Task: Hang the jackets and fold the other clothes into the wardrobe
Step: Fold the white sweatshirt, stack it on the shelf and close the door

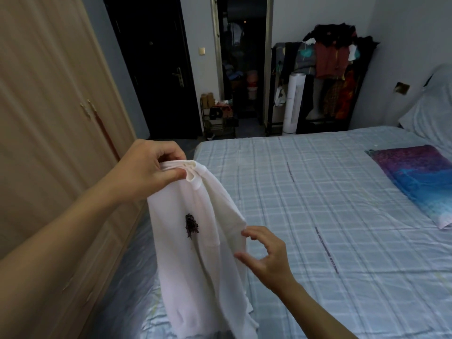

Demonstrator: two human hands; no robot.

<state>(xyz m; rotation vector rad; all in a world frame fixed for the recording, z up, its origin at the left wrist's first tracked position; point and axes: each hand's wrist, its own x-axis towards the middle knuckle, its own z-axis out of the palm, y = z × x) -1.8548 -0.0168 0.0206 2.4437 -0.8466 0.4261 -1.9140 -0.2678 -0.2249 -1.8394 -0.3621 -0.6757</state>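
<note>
A white T-shirt (205, 260) with a small dark print on the chest hangs in the air over the bed's left edge. My left hand (149, 167) pinches it at the collar and holds it up. Lower down, my right hand (265, 255) has its fingers spread and loosely curved beside the shirt's right edge, with the fingertips at the fabric; no grip on it shows. The beige wardrobe (49, 113) stands on the left with its doors closed.
The bed (330, 204) with a pale blue checked sheet fills the right side; a purple and blue pillow (418, 174) lies on it. A clothes rack (335, 69) loaded with garments stands by the far wall beside a white tower fan (293, 104). A dark doorway opens behind.
</note>
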